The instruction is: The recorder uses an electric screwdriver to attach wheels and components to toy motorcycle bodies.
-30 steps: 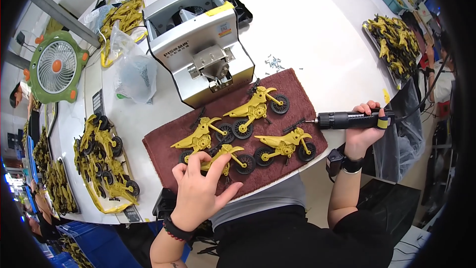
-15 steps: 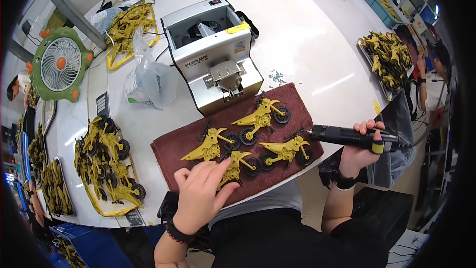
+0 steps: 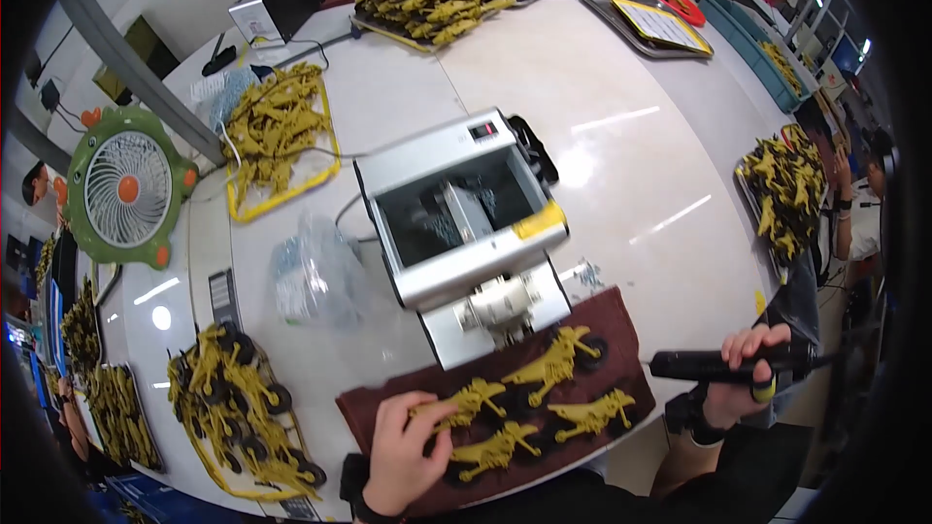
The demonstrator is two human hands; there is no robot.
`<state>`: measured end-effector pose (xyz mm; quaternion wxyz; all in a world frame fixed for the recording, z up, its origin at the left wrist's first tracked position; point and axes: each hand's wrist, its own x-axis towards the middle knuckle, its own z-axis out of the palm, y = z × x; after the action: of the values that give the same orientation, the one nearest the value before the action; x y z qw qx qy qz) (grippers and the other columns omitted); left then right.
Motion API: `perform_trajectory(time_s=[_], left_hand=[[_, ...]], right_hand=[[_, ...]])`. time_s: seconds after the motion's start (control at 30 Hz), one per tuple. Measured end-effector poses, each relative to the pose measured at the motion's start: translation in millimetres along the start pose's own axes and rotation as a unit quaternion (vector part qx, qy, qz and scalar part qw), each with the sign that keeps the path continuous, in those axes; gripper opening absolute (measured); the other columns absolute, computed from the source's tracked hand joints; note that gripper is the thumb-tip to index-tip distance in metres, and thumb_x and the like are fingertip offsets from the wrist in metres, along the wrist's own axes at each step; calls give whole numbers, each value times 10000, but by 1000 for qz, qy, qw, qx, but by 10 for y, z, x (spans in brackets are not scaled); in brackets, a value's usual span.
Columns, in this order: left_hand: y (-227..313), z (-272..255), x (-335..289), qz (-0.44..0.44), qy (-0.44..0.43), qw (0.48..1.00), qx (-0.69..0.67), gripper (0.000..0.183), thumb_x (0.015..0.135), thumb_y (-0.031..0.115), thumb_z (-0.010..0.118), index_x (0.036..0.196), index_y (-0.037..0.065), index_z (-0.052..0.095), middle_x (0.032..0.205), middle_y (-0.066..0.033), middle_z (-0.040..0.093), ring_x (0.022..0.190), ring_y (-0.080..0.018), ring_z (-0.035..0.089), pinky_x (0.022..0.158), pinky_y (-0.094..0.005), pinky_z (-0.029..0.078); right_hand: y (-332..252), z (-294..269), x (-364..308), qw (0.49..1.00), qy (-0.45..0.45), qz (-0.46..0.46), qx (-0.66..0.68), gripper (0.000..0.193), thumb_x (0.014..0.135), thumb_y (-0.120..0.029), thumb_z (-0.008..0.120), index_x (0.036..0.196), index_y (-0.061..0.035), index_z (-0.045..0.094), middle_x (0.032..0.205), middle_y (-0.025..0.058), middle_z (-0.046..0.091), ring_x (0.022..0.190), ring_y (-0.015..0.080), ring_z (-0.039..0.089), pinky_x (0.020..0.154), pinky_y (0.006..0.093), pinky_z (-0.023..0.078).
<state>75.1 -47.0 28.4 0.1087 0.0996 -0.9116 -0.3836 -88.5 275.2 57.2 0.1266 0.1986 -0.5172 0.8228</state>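
- Motorbike (image 3: 474,402), a yellow toy: on the brown cloth (image 3: 621,322), upper left of four, its long axis slanting from tail at lower left to front at upper right.
- Left hand (image 3: 406,448): much the nearer, fingers at the tail, so the body lies rightward of it; thumb and forefinger stand apart, and I cannot tell whether anything is pinched.
- Right hand (image 3: 730,404): well apart, beyond the cloth's right edge, wrapped around a black power screwdriver (image 3: 685,365) pointing left.
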Motion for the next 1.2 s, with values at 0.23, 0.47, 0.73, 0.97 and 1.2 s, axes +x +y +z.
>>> perform_trajectory(time_s=[0.23,0.47,0.73,0.97,1.2], left_hand=[[25,39,27,-48,26,998,12,291,654,-13,604,934,61,577,959,-145,525,929,-342,501,817,-434,401],[-25,37,136,-9,5,999,-42,267,688,-23,606,946,41,578,988,-166,546,914,-359,526,793,-416,427],[-124,-33,134,-51,-29,998,24,391,633,114,721,1006,52,621,982,-110,558,937,-314,508,841,-379,396],[-163,-25,-7,-14,35,999,32,439,648,119,729,1062,41,606,1020,-97,553,991,-308,488,869,-397,396],[-181,61,-17,15,57,998,18,435,659,101,721,1072,41,600,1018,-83,565,1001,-294,494,876,-392,393]], right_hand=[[200,296,284,994,-106,42,-3,426,767,-178,737,935,-71,361,723,69,511,528,136,504,491,251,425],[65,341,350,979,-191,69,14,618,701,-145,799,1135,-61,367,782,104,578,589,202,584,523,311,508],[72,282,334,956,-278,96,13,343,664,-67,811,868,-47,537,762,104,612,674,217,622,561,325,529],[-132,1431,649,945,-305,10,115,388,726,-71,753,970,-130,458,818,-19,521,628,121,546,625,270,400],[-15,1963,623,935,-343,77,44,208,782,-121,567,949,-87,447,789,9,466,629,130,464,679,317,345]])
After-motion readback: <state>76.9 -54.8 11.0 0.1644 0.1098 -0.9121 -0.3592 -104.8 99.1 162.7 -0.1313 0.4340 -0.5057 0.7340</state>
